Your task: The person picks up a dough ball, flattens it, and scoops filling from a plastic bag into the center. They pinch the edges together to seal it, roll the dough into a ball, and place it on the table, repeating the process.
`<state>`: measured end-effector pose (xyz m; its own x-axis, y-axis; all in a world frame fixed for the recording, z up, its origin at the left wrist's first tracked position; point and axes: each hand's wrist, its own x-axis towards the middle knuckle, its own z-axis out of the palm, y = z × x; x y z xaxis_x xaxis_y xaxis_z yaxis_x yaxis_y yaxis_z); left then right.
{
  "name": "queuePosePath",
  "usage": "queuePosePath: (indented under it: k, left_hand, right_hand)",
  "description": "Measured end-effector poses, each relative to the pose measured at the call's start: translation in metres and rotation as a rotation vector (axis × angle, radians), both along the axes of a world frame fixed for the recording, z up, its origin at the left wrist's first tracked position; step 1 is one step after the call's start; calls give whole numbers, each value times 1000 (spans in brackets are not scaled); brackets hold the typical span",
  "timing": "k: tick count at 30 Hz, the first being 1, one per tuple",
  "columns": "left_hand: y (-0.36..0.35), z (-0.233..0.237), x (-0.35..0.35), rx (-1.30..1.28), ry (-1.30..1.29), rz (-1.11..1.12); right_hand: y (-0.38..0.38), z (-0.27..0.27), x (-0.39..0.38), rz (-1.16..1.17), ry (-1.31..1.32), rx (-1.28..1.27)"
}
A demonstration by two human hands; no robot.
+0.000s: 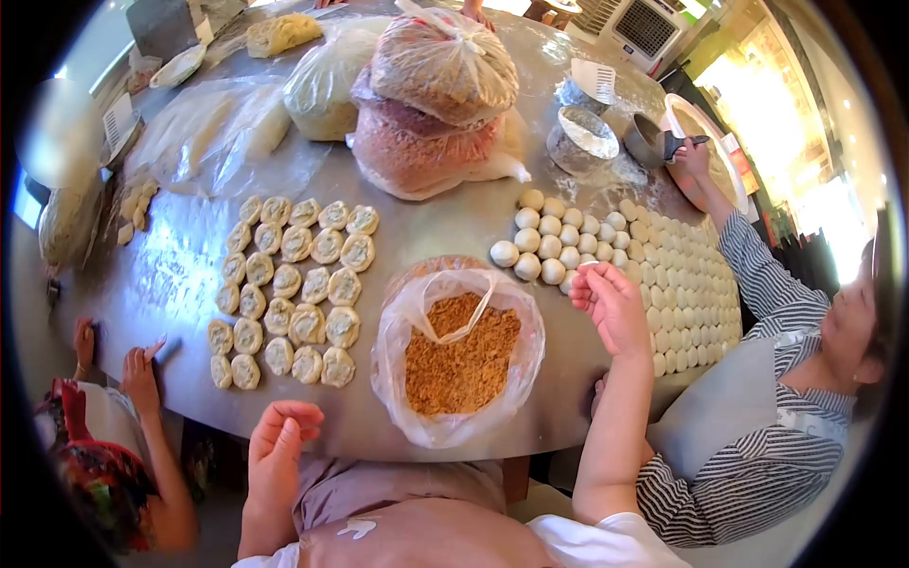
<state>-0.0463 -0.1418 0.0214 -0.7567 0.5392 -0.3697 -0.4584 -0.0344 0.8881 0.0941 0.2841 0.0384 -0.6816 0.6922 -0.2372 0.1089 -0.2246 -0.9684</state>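
My left hand (pixel 284 437) hovers near the table's front edge, fingers curled together; whether anything is between them is hidden. My right hand (pixel 609 301) is raised beside the round dough balls (pixel 549 246), thumb and fingers pinched on a small pale piece. Between my hands stands an open plastic bag of brown crumbly filling (pixel 462 355). Left of it, flattened dough rounds (pixel 308 324) lie in uneven rows on the metal table.
Stacked bags of filling (pixel 431 142) stand at the back centre. A metal flour pot (pixel 582 140) is behind the dough balls. At right, a person in stripes (pixel 767 284) grips a pan (pixel 647 142). Another person's hands (pixel 142 379) are at the left edge.
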Motion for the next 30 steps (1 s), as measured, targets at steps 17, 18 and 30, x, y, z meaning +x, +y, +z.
queuePosePath:
  k: [17,18,30]
  left_hand:
    - [-23,-53,-26,-814,756,257]
    - [-22,-54,-31,-837,852,340]
    - [-67,-103,-80,-1003,776,428]
  right_hand:
    - [-31,-76,45,-364,5,-174]
    - [-38,-69,48,-393,-2,-162]
    - [-150,-15,-7,449,-408,776]
